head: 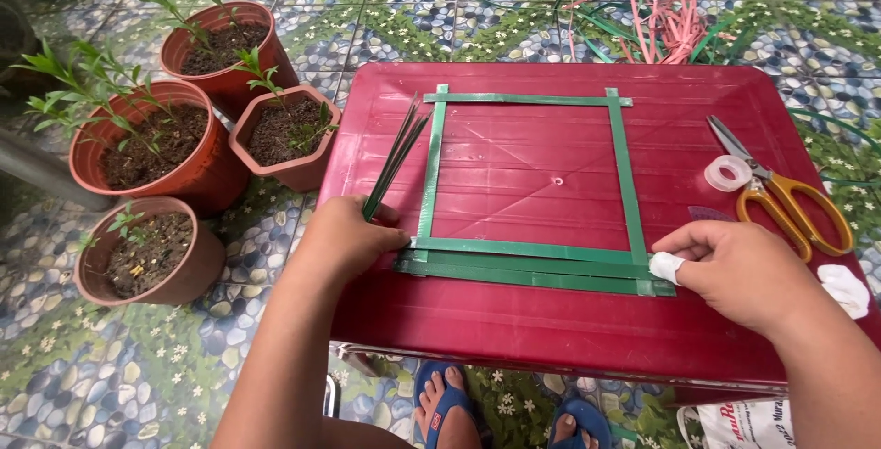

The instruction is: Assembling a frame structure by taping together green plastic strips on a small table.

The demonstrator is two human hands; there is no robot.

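Fingers (381,229) curled, seemingly clamping green strips (395,160); right hand (734,270) presses frame (532,270).

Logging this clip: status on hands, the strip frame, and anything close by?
Left hand grips spare green strips, pinning frame corner. Right hand presses green strip frame at opposite corner. Scissors and tape roll lie beside, apart.

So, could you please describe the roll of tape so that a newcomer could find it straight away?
Start at the dark red plastic table and go to its right edge, where the orange-handled scissors lie. The small clear tape roll sits against their blades, the only ring-shaped thing there.
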